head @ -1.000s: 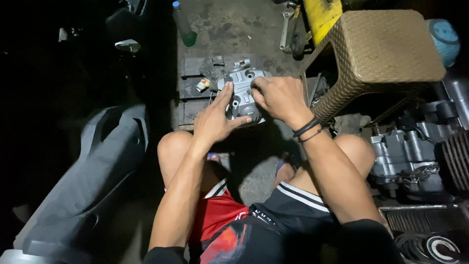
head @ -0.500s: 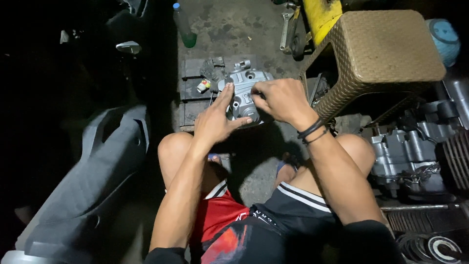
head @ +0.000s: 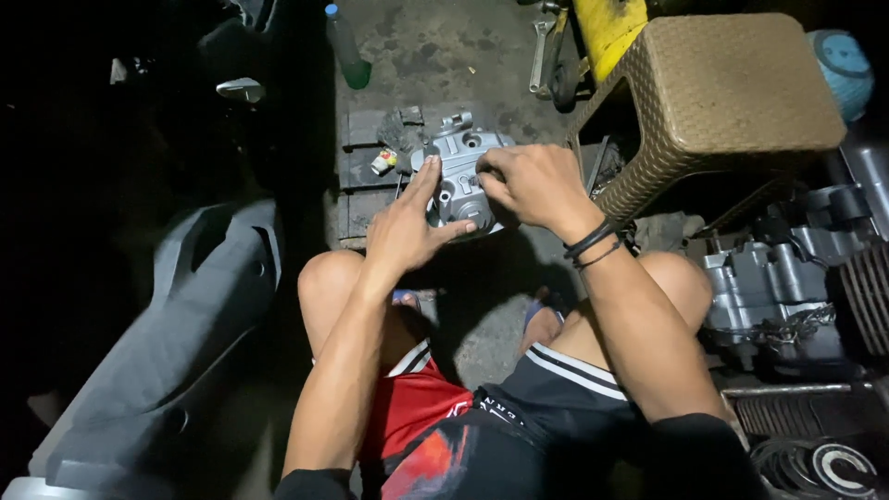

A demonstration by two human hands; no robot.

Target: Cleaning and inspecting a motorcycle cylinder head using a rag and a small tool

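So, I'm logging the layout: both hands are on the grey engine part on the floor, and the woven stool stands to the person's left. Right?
Not quite. Both the left hand and right hand are on the engine part, but the head view shows the stool to the person's right, not left.

head cam | looks steeply down — close over knees (head: 324, 278) | single view

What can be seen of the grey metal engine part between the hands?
The grey metal engine part looks like cast aluminium, with round bores and lugs on its top. It sits low over the concrete floor, in front of the person's knees. The left hand braces its left side; the right hand covers its right edge.
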